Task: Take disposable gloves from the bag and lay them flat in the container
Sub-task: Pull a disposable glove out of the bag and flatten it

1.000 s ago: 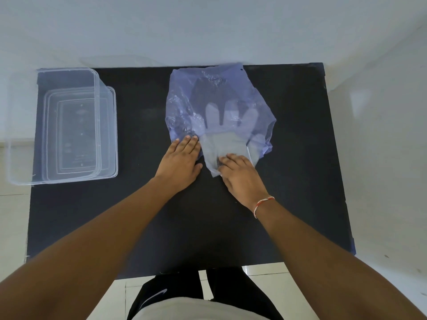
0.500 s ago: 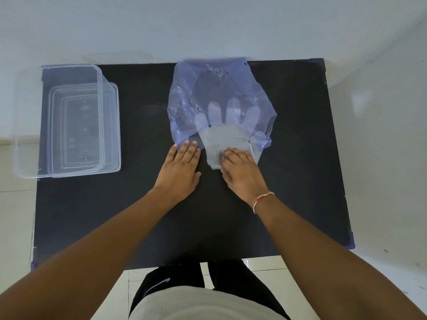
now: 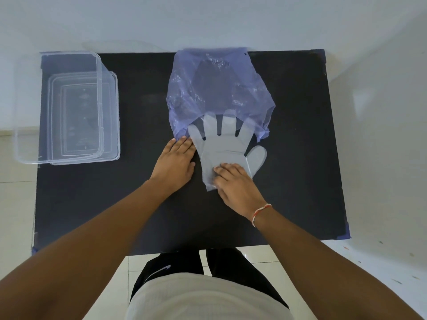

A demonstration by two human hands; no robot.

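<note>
Arms: both reach forward over the black table [image 3: 300, 135] from the near edge, forearms angled in toward the middle, palms facing down.

Left hand [image 3: 174, 161]: pretty much flat and open, fingers together and stretched out, tips pressing on the near-left edge of the purple bag [image 3: 217, 88], just beside the glove's little finger. Not gripping anything, just pinning the bag down.

Right hand [image 3: 233, 184]: palm down with fingers slightly curled, resting on the cuff end of the glove [image 3: 221, 148]. Looks like it's pressing or dragging with the fingertips; can't tell if the thumb is pinching the plastic from under.

Wrist: a red and white thread band [image 3: 260, 213] on the right one.

Glove: clear plastic, lying flat on the table, fingers spread and pointing away from the person. Fingertips are still tucked under the mouth of the bag, thumb sticks out to the right, fully clear.

Bag: crinkly, see-through purple, lying at the far middle of the table.

Container [image 3: 67, 107]: clear tub at the far left, well apart from the hands, sitting in or on what looks like its lid. No glove in it yet.

Versus a second ago: the glove has come way further out of the bag. Back then only the cuff was out; now the palm and thumb are too. The left hand stayed put on the bag edge.
</note>
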